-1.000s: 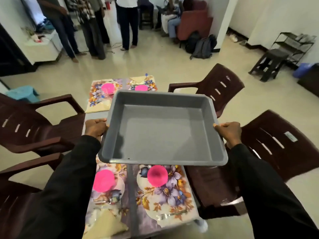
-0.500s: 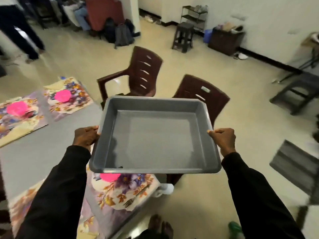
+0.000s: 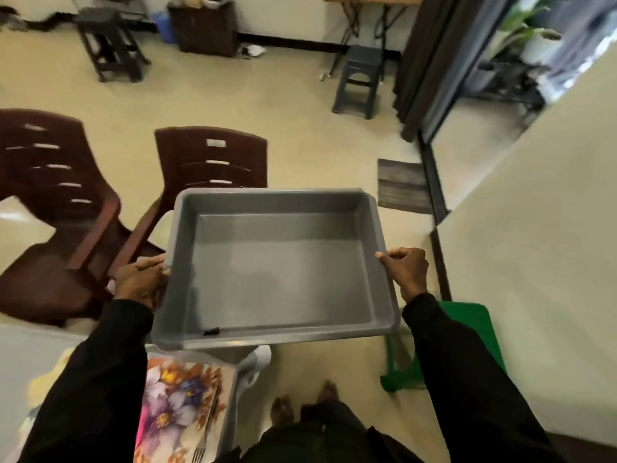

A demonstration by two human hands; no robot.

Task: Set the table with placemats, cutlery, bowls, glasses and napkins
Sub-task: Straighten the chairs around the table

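We hold grey tray (image 3: pixel 277 262) | left hand (image 3: pixel 142 282), right hand (image 3: pixel 405 270) fingers clamp rims | floral placemat (image 3: pixel 177 406), fork (image 3: pixel 200 452) near-left

Counts: 1 grey tray (image 3: pixel 277 262), 2 hands (image 3: pixel 142 282) (image 3: pixel 405 272), 2 brown chairs (image 3: pixel 210 162) (image 3: pixel 50 182), 2 stools (image 3: pixel 108 45) (image 3: pixel 360 78), 1 floral placemat (image 3: pixel 177 409), 1 fork (image 3: pixel 200 454), 1 floor mat (image 3: pixel 402 185), 1 green stool (image 3: pixel 467 329).

The grey tray (image 3: pixel 277 265) looks like smooth matt plastic; the brown chairs (image 3: pixel 213 162) glossy moulded plastic.
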